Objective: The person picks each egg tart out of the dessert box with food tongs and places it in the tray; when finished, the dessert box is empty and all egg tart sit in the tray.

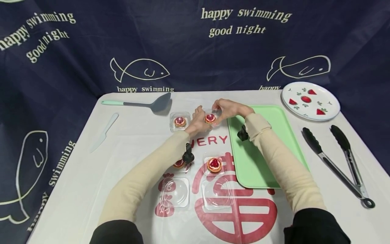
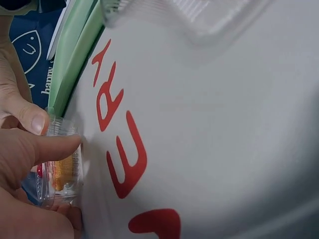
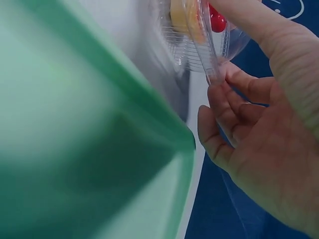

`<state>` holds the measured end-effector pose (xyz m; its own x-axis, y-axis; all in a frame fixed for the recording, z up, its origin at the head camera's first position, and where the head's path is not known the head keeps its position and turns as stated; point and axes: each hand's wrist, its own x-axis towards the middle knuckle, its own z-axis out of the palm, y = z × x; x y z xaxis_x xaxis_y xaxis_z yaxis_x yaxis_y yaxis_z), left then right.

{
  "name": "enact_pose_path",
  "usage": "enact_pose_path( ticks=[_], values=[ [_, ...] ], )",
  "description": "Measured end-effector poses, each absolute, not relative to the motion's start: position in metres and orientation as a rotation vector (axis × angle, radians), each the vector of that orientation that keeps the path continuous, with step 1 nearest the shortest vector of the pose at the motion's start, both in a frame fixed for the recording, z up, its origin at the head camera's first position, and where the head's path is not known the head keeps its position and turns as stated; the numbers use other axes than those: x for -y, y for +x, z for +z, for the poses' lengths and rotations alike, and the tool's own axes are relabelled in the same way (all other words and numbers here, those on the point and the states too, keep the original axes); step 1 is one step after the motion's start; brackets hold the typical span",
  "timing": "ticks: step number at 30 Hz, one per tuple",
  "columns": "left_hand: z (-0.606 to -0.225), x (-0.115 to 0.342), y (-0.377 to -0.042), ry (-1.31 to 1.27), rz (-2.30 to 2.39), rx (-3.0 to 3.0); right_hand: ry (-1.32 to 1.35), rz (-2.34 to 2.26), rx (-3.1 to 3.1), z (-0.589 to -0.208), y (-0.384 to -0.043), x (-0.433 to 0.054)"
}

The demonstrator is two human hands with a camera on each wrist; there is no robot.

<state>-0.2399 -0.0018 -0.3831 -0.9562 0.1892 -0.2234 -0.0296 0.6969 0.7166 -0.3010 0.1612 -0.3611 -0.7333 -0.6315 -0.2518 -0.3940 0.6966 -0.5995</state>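
At the back middle of the table, both hands are on a clear plastic box [image 1: 210, 112] holding a small red-topped tart [image 1: 210, 118]. My left hand [image 1: 199, 121] holds the box's near left side, its thumb along the wall in the left wrist view. From the right, my right hand [image 3: 264, 99] pinches the rim between thumb and fingers. Just left of it, another clear box [image 1: 171, 126] with a tart [image 1: 180, 121] has its lid down. Nearer, a tart [image 1: 214, 165] sits in an open box, and another [image 1: 179, 163] is partly hidden by my left arm.
A green tray [image 1: 256, 176] lies under my right forearm. Tongs [image 1: 344, 169] and a patterned plate [image 1: 329, 101] are on the right. A spatula [image 1: 159, 103] and a pale knife [image 1: 105, 132] lie left. Clear lids [image 1: 175, 192] spread toward the front.
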Motion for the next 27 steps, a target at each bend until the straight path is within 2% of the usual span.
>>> enact_pose_path(
  ticks=[19,27],
  values=[
    [-0.373,-0.002,-0.243,0.125,0.936,-2.656,-0.851,-0.637,-2.629,-0.355,-0.292,-0.162],
    [-0.358,0.010,-0.245,0.334,0.878,-2.595,-0.927,-0.765,-2.627,-0.351,-0.280,-0.167]
  ],
)
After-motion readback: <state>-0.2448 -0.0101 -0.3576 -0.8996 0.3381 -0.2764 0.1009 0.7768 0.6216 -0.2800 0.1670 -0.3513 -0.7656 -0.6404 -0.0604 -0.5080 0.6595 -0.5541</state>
